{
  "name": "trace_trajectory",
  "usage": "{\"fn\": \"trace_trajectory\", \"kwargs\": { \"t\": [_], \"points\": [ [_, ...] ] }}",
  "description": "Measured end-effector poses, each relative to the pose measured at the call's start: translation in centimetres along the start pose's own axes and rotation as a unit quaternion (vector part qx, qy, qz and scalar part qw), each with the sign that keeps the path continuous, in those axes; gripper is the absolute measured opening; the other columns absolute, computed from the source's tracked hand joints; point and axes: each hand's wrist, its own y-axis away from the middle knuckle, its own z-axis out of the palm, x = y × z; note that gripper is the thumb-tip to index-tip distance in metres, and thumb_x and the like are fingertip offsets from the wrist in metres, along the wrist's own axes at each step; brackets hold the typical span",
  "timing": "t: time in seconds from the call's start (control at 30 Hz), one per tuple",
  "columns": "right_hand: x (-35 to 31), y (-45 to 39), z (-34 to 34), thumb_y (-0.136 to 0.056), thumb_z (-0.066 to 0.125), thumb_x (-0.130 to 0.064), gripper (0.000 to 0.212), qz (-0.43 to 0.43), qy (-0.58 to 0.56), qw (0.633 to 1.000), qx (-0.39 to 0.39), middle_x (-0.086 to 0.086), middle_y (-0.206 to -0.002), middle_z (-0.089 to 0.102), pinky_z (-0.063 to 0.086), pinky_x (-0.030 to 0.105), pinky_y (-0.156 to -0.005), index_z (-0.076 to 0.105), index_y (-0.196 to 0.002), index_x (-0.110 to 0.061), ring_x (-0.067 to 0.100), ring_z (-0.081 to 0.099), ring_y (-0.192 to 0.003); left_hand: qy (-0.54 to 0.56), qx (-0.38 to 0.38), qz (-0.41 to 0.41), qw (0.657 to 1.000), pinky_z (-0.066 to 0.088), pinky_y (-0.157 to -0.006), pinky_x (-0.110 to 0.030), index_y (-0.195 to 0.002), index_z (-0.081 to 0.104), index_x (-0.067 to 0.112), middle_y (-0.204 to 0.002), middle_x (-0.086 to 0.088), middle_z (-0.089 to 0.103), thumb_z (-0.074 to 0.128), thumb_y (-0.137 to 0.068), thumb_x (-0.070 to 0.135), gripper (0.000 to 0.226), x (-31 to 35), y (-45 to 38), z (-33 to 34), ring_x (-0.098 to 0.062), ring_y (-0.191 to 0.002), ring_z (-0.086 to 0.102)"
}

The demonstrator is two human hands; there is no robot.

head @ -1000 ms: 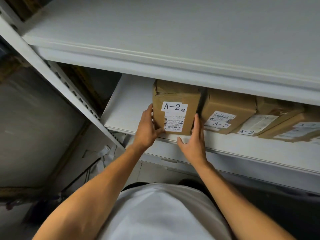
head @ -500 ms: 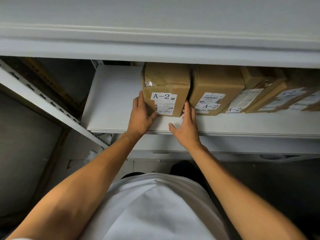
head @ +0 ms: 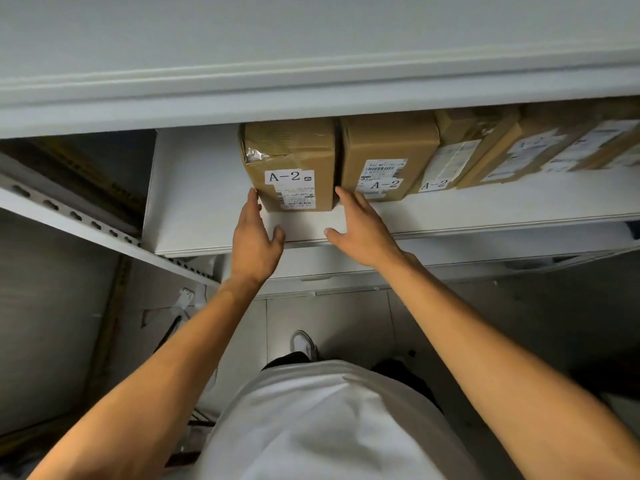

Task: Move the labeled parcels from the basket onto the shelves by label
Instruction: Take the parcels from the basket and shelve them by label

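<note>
A: Where was the A-2 parcel (head: 291, 164)?
B: On the middle shelf (head: 194, 209), L end of the row, beside another A-2 box (head: 386, 157).
A: Hands?
B: Left hand (head: 254, 242) and right hand (head: 363, 230), fingers spread, holding nothing, tips near its bottom corners.
A: Rest of the row?
B: Cut off at R; far labels blurred. Upper shelf (head: 311, 64) hid the box backs.

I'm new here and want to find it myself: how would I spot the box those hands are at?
Find the white shelf holding a row of brown boxes. The box stands at the row's left end. Its A-2 label sits above the barcode sticker, and it stands nearer the shelf's front edge than its neighbours.
</note>
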Motion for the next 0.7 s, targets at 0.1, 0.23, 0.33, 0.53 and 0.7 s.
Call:
{"fn": "trace_trajectory", "kwargs": {
  "t": [0.1,0.23,0.33,0.53,0.7],
  "points": [
    [2.0,2.0,-1.8,-0.092,0.064,-0.026,0.071,-0.008,0.035,0.999,-0.018,0.007,-0.153,0.034,0.038,0.039,-0.11,0.03,-0.153,-0.014,0.028,0.036,-0.139,-0.054,-0.027,-0.021,0.998,0.043,-0.108,-0.045,-0.151,0.027,0.011,-0.146,-0.014,0.048,0.061,-0.09,0.011,0.07,1.1,2.4,1.9,-0.031,-0.131,0.047],
    [6.9,5.5,-5.7,-0.095,0.06,-0.027,0.064,0.025,0.094,0.995,-0.011,0.007,-0.155,0.03,0.04,0.044,-0.109,0.032,-0.151,-0.014,0.031,0.032,-0.138,-0.185,-0.146,0.021,0.972,0.034,-0.113,-0.042,-0.153,0.03,0.012,-0.151,-0.013,0.042,0.058,-0.096,0.029,0.065,4.8,4.1,5.9,-0.031,-0.139,0.036],
    [11.4,8.5,-10.0,-0.096,0.059,-0.028,0.058,0.071,0.125,0.989,0.03,0.009,-0.152,0.034,0.04,0.042,-0.108,0.039,-0.147,-0.011,0.031,0.032,-0.137,-0.236,-0.216,0.115,0.94,0.034,-0.112,-0.039,-0.15,0.038,0.02,-0.152,-0.009,0.042,0.053,-0.098,0.04,0.058,10.3,4.0,9.5,-0.03,-0.14,0.034],
    [19.5,14.6,-19.8,-0.094,0.062,-0.031,0.049,0.178,0.145,0.966,0.123,0.013,-0.137,0.044,0.043,0.043,-0.104,0.051,-0.136,-0.007,0.033,0.041,-0.129,-0.26,-0.247,0.26,0.896,0.037,-0.111,-0.041,-0.152,0.031,0.017,-0.154,-0.011,0.039,0.051,-0.096,0.047,0.066,25.5,3.7,18.3,-0.033,-0.138,0.038],
    [24.6,21.0,-27.8,-0.093,0.064,-0.033,0.051,0.246,0.154,0.934,0.207,0.011,-0.141,0.041,0.041,0.043,-0.107,0.05,-0.137,-0.01,0.032,0.038,-0.132,-0.263,-0.277,0.382,0.841,0.039,-0.109,-0.044,-0.153,0.026,0.017,-0.157,-0.012,0.033,0.051,-0.096,0.048,0.069,38.8,6.0,24.9,-0.035,-0.138,0.038]
  ]
}}
